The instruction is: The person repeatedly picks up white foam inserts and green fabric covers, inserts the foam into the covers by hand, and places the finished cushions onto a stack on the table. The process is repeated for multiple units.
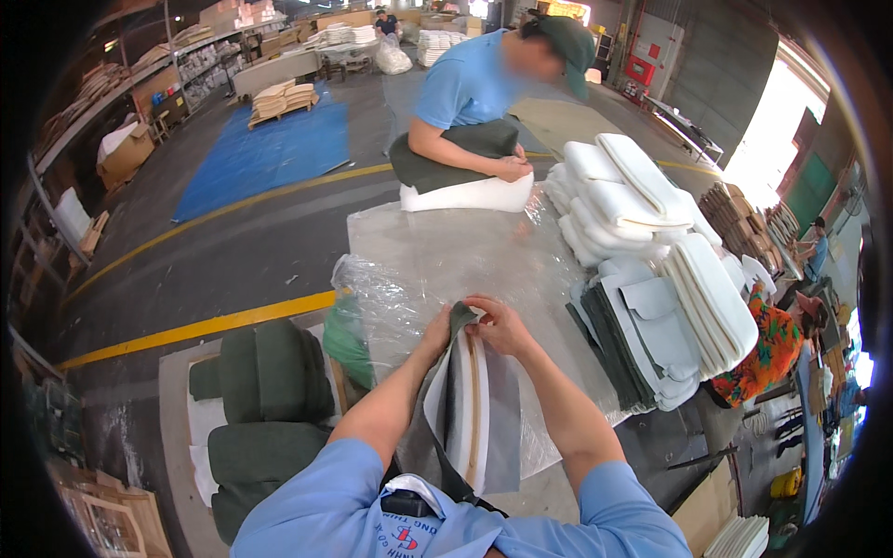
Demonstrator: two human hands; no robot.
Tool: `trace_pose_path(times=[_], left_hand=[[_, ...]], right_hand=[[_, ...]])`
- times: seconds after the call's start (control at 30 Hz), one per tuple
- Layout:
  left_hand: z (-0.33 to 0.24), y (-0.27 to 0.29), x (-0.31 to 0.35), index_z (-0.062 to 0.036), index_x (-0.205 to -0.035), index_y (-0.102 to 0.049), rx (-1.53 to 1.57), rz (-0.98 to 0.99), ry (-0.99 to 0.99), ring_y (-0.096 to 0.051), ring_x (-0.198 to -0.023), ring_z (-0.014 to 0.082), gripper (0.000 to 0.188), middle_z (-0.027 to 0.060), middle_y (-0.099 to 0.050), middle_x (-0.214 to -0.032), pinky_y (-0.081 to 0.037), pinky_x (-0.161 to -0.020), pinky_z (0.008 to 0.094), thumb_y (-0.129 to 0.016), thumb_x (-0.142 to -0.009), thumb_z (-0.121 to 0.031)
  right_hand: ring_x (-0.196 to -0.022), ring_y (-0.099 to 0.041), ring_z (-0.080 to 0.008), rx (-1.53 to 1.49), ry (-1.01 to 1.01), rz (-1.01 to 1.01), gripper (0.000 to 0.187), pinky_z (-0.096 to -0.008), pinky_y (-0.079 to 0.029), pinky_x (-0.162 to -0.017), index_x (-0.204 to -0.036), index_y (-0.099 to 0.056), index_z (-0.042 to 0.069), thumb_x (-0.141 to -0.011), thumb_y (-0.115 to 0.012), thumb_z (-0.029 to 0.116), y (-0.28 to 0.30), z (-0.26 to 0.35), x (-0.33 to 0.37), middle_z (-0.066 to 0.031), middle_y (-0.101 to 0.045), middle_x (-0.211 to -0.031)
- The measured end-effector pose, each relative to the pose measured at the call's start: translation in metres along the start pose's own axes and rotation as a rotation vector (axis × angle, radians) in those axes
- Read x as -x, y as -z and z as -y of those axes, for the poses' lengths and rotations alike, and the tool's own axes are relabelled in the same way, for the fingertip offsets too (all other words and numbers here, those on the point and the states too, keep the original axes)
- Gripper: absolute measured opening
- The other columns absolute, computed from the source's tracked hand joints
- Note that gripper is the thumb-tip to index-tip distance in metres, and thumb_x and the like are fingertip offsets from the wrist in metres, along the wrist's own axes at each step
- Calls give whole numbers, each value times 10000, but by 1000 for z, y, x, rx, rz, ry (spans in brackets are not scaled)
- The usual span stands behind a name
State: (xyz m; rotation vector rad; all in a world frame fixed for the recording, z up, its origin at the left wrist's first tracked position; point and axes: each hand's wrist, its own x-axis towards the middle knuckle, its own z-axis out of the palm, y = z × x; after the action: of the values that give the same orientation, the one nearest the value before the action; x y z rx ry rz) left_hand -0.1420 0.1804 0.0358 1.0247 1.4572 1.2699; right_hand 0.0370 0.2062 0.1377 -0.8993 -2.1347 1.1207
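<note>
A dark green fabric cover [460,317] is gathered between my hands at its far end. My left hand [435,333] grips the cover's left side, fingers closed. On the other side, my right hand [499,325] pinches the edge with bent fingers. Inside the cover's opening stands a white foam cushion [456,409] with a tan strip [478,409] along it. The cushion's near end rests close to my body. Beneath it lies a table [419,237] covered in clear plastic film [372,279].
Across the table a co-worker [474,84] handles a green cover [451,153] over white foam [465,195]. White cushions [623,186] and flat dark green covers [614,325] are stacked at the right. Finished-looking green cushions [270,372] lie on a pallet at the left.
</note>
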Motion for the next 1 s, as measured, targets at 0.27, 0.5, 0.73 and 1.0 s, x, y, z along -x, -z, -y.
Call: trace_pose_path(times=[0.27,0.5,0.73,1.0], left_hand=[[1,-4,11,3,-1383,-640,107,-18,112,-603,-1250,227,620,161,-668,-1324,-433,-1102,357,-283,-1159,-452],[11,-6,-2,27,-1396,-620,190,32,-3,-602,-1248,226,617,166,-659,-1340,-434,-1108,354,-270,-1160,-424],[15,14,-18,-26,-1372,-645,352,174,123,-628,-1152,204,585,131,-676,-1301,-492,-1008,347,-337,-1131,-460],[-118,-3,-84,-60,-1343,-674,189,504,70,-678,-948,210,679,85,-701,-1271,-539,-913,356,-393,-1089,-623]], right_hand=[[-980,-711,-258,111,-38,-122,237,-354,-566,-879,-1122,-790,59,-896,-722,84,-27,-17,-21,-86,-722,-1185],[-1084,-698,-232,-166,110,-165,203,-347,-542,-949,-1124,-788,45,-949,-686,43,-32,-37,-23,-112,-729,-1207],[-931,-622,-95,-266,-111,118,177,-285,-517,-872,-1134,-774,46,-1028,-674,146,-28,-25,-36,15,-729,-973],[-822,-545,-74,-397,-164,-186,200,-265,-476,-770,-1065,-744,12,-1052,-661,193,-49,-54,-10,52,-656,-865]])
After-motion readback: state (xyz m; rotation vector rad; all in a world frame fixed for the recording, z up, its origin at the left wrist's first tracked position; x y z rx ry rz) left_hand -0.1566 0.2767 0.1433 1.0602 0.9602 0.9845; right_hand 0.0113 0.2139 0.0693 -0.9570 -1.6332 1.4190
